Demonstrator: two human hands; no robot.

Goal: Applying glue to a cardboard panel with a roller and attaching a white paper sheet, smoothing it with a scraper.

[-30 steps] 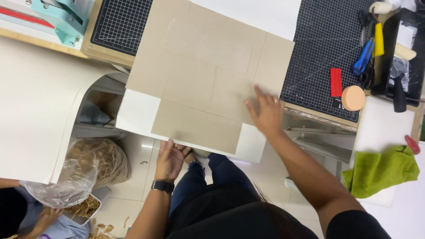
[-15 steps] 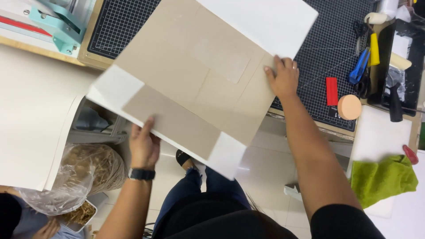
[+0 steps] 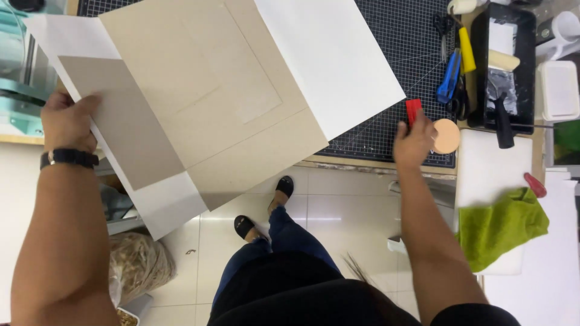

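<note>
My left hand, with a black watch on the wrist, grips the left edge of a large sheet of grey-brown board backed with white paper. The sheet is lifted and tilted over the black cutting mat, with white flaps showing at its corners. My right hand is off the sheet, at the mat's right edge. Its fingertips close over the lower end of a small red tool. A round tan disc lies just right of that hand.
A black tray with a roller stands at the right, with scissors and a blue and a yellow tool beside it. A green cloth lies on a white board. A bag of shredded filling sits on the tiled floor.
My left hand swung the sheet up and leftward, rotating it. My right hand let go of the sheet's edge and moved right to the red tool.
</note>
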